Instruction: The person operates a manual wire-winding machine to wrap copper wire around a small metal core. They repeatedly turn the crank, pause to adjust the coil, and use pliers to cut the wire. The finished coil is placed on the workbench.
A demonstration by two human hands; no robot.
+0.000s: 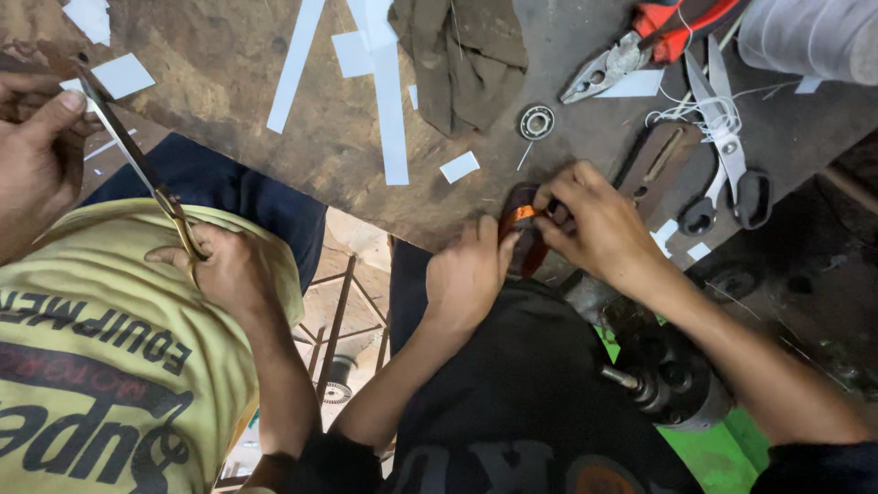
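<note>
A crumpled olive-brown cloth (466, 55) lies at the top centre of the worn brown bench (229, 64), with white paper strips (389, 101) scattered to its left. A round steel bearing (537, 122) sits just right of the cloth. Red-handled pliers (640, 46) and black-handled scissors (727, 146) lie upper right.

My left hand (466, 274) and right hand (594, 224) are bare — no gloves, no rings, no watch. Forearms uncovered too. Dark short sleeves start at the elbows, and my dark shirt carries pale lettering — partly cut off.
</note>
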